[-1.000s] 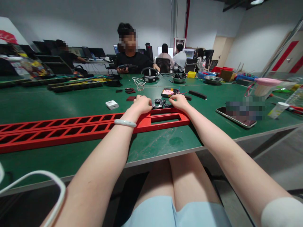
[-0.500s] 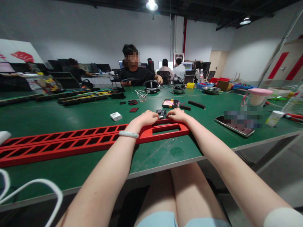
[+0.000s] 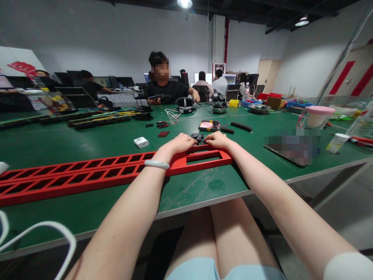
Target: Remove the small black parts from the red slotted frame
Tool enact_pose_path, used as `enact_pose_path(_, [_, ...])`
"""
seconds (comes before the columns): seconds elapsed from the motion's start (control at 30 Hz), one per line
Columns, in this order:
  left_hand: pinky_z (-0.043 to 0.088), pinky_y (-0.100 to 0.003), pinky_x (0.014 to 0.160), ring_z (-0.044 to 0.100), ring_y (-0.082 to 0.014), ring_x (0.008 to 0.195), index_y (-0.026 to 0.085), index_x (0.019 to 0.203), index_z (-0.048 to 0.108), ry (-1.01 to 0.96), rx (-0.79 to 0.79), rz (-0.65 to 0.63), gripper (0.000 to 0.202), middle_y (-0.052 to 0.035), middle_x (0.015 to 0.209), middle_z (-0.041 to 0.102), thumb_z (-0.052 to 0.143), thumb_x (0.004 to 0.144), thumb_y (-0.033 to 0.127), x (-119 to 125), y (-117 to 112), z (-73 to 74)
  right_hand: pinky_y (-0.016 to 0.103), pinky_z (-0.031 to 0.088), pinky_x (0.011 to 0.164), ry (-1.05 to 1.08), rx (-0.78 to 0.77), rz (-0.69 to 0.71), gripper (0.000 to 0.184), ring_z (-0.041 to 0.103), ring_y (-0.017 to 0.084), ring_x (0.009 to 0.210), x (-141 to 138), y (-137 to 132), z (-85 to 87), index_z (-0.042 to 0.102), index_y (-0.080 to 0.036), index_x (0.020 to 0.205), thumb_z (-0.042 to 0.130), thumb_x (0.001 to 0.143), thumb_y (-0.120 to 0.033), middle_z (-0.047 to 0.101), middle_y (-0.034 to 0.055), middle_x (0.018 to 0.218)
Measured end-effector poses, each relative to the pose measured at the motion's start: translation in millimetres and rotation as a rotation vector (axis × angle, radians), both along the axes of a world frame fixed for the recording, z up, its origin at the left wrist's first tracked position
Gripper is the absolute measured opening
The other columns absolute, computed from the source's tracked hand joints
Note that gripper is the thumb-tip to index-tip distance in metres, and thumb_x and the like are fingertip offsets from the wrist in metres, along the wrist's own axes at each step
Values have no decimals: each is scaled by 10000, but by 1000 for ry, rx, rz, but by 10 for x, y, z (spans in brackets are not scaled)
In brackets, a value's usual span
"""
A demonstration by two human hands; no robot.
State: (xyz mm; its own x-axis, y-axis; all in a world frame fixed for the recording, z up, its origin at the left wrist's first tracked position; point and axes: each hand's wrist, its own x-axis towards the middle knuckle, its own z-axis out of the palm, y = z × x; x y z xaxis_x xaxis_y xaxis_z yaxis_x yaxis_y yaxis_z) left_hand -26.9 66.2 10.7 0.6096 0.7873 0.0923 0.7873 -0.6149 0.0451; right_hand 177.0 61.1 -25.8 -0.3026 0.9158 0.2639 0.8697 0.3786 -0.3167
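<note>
A long red ladder-like frame [image 3: 96, 177] lies along the near side of the green table, with slanted openings and one long slot at its right end. My left hand [image 3: 183, 143] rests over the frame's far edge, its fingers bent down and pressed together. Just right of it, my right hand [image 3: 217, 140] is curled the same way. Between the two sets of fingertips sit small black parts [image 3: 198, 137], partly covered by my fingers. What each hand grips is too small or hidden to make out.
Beyond my hands are a pink-and-black box [image 3: 209, 125], black strips [image 3: 241, 127] and brown pieces [image 3: 163, 134]. A white adapter [image 3: 141, 142] lies left, a phone [image 3: 288, 149] right. A person [image 3: 166, 91] sits across the green table [image 3: 116, 136], near a headset [image 3: 185, 105].
The view has shifted slightly. Both hands stay at the frame's far edge with only small finger movement around the black parts.
</note>
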Motion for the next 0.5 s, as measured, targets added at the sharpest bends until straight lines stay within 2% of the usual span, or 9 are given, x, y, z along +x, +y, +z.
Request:
enact_pose_path(0.13, [356,-230,913,535,-170,983,205,1028,639,-58,149,-59,397,-24,1071,615,328,784,250,-4,20,-12,429,369,838,3,122,-40,303,474,258,1074,-21,-15,35,626,-284,1012,435,791,-364,613,37,1084])
enact_pose_path(0.23, [362,-232,912,541,-159,970,220,1055,618,-112,178,-76,404,-4,1058,621,345,757,226,-4,1,-5,434,360,842,7,176,-59,307,473,257,1069,-41,-34,62,612,-267,1029,444,788,-355,616,53,1071])
enact_pose_path(0.4, [392,-226,867,566,-162,913,221,997,643,-99,194,-102,385,-16,986,645,370,726,214,-14,-13,-6,491,347,831,-36,109,-97,302,471,284,1058,-42,-30,39,615,-294,1018,452,764,-298,611,53,1074])
enact_pose_path(0.5, [396,-230,862,572,-170,896,219,929,675,-56,180,-69,359,-29,958,652,372,735,236,-18,9,-19,506,335,842,-24,85,-47,316,455,278,1078,-34,-20,20,607,-326,1031,408,788,-298,597,33,1101])
